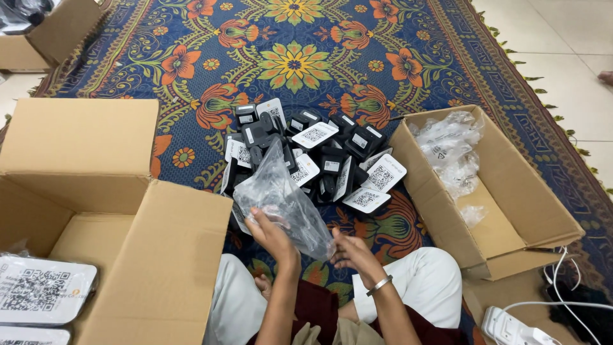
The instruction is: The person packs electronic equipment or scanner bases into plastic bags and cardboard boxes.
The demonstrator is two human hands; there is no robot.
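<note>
Head view: left hand and right hand both gripping one clear plastic bag above lap | heap of black devices, uncountable | three cardboard boxes | floral rug, tiled floor

floral rug, two open cardboard boxes, white power strip

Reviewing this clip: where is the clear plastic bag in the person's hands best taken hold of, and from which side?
Probably at its lower end, from the person's side. The clear plastic bag stands tilted, its tip pointing toward the pile of black devices, and something dark weighs down its bottom. The left hand and right hand already have their grip there, at the near corners.
</note>
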